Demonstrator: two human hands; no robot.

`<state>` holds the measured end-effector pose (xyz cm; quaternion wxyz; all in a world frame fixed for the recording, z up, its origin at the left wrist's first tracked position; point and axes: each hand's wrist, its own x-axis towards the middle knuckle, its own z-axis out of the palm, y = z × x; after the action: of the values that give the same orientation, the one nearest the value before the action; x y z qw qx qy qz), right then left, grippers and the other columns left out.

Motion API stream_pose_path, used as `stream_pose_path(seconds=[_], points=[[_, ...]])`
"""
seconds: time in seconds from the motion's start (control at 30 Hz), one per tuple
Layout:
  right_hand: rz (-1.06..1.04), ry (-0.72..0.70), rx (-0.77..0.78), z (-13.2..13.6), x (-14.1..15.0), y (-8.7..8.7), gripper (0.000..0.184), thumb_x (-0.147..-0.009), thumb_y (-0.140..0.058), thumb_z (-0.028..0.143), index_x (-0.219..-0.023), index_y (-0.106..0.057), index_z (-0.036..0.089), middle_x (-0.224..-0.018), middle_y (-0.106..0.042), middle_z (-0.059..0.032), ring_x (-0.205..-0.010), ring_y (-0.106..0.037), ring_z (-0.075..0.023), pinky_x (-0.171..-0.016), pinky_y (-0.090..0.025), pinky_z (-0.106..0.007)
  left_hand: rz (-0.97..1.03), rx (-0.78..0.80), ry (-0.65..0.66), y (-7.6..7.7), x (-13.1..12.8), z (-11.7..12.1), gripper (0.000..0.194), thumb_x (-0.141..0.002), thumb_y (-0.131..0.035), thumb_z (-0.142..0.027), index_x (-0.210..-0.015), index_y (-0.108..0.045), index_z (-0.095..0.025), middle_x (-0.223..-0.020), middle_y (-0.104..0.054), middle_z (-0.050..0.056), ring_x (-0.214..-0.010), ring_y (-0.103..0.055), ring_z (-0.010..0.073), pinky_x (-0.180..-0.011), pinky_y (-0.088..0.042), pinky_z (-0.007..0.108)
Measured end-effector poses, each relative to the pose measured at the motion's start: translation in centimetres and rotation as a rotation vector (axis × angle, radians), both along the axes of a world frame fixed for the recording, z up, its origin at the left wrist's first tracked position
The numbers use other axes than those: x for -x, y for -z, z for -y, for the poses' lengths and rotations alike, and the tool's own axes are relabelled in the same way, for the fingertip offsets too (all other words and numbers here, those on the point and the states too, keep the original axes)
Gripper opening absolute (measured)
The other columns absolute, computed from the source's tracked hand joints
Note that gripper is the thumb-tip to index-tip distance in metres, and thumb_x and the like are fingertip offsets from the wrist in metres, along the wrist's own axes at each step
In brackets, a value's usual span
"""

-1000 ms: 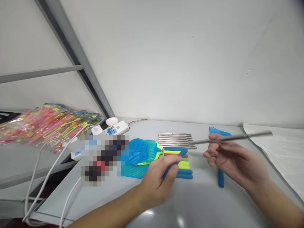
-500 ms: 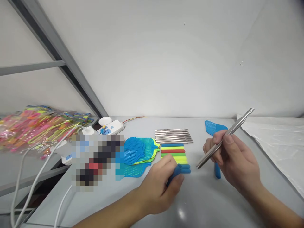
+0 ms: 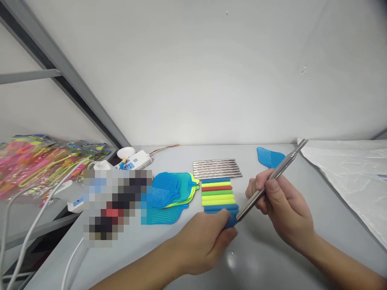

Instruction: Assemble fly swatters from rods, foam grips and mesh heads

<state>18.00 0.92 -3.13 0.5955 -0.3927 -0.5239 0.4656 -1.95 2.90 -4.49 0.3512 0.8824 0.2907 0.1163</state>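
My left hand (image 3: 203, 239) is closed around a blue handle sleeve (image 3: 231, 221), most of it hidden in the fist. Pinched in my right hand (image 3: 286, 207) is a metal rod (image 3: 287, 163), tilted up to the right. The rod's lower end meets the mouth of the sleeve; how far inside it goes I cannot tell. Just beyond the left hand lies a row of coloured handle sleeves (image 3: 217, 193), with several metal rods (image 3: 215, 168) behind them. Blue and yellow-green fly swatter heads (image 3: 165, 190) are stacked to their left. A blue fly swatter (image 3: 270, 157) lies partly hidden behind the right hand.
A white power strip (image 3: 139, 160) with cables stands at the back left, near a pixelated patch. Bagged colourful items (image 3: 45, 165) lie on the far left beside a grey metal frame (image 3: 75, 86). White sheeting (image 3: 347, 169) covers the right side of the table.
My right hand has brought the rod down and left, so its lower end now meets the blue sleeve. The left hand has turned the sleeve's mouth toward the rod. The view has shifted slightly.
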Motion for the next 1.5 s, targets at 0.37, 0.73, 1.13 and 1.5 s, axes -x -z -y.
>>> stream_pose_path(seconds=[0.37,0.73,1.13,1.5], points=[[0.075,0.111,0.039,0.4,1.4,1.0,0.024,-0.097,-0.044,0.042,-0.086,-0.055,0.025,-0.061,-0.044,0.0037,-0.052,-0.040,-0.0119,-0.049,-0.034,-0.025,0.027,-0.017,-0.031,0.5,0.2,0.1,0.022,-0.100,-0.031,-0.036,-0.086,-0.041,-0.022,-0.070,-0.055,-0.002,-0.058,-0.048,0.0152,-0.051,-0.027,0.027],[-0.068,-0.083,0.160,-0.4,0.5,1.8,0.029,-0.093,-0.050,0.049,-0.102,-0.064,0.024,-0.066,-0.044,0.0022,-0.058,-0.038,-0.0123,-0.054,-0.037,-0.026,0.034,0.067,-0.071,-0.1,0.2,0.0,0.023,-0.099,-0.031,-0.038,-0.083,-0.039,-0.023,-0.070,-0.054,-0.002,-0.057,-0.046,0.0144,-0.051,-0.026,0.027],[-0.189,-0.008,0.193,0.0,1.4,1.4,0.034,-0.097,-0.045,0.044,-0.074,-0.057,0.022,-0.055,-0.028,0.0052,-0.052,-0.030,-0.0109,-0.049,-0.035,-0.023,0.092,0.198,-0.061,-0.7,0.1,0.7,0.030,-0.100,-0.028,-0.041,-0.089,-0.047,-0.021,-0.073,-0.056,0.000,-0.064,-0.050,0.0150,-0.062,-0.040,0.026],[-0.287,-0.053,0.236,0.7,3.3,1.6,0.036,-0.097,-0.045,0.046,-0.071,-0.050,0.021,-0.055,-0.028,0.0065,-0.048,-0.025,-0.0086,-0.043,-0.027,-0.020,0.348,0.278,0.012,-1.5,-0.5,1.1,0.034,-0.100,-0.029,-0.034,-0.115,-0.055,-0.016,-0.103,-0.062,0.010,-0.104,-0.055,0.0235,-0.097,-0.039,0.038]])
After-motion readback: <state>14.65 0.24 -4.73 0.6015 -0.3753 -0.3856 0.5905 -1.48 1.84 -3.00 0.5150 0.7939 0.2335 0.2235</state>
